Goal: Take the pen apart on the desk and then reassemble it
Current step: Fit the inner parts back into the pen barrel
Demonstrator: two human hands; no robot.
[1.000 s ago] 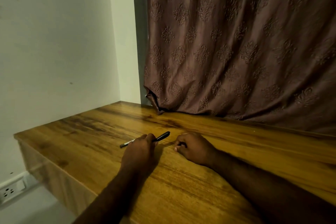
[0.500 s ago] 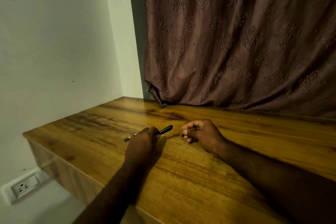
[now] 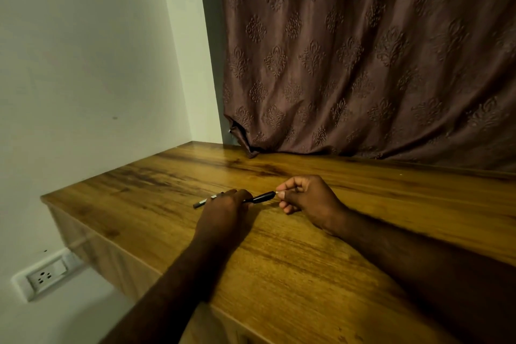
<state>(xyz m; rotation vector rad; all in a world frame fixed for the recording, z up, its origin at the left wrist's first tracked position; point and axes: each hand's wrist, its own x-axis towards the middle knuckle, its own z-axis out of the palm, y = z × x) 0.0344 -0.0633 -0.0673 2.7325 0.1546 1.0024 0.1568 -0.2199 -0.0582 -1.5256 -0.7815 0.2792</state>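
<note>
A pen (image 3: 259, 198) bridges 2 hands over the tabletop (image 3: 307, 274): left hand (image 3: 223, 213) grips its middle, right hand (image 3: 307, 201) pinches its tip.

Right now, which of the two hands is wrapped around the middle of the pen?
The left hand, curled over the middle of the pen and hiding part of the barrel. The right hand only pinches the thick black end with its fingertips.

Single head-worn view, facing forward-down across near desk (image 3: 307, 265) toward curtain (image 3: 363, 64), wall (image 3: 83, 64) left.
</note>
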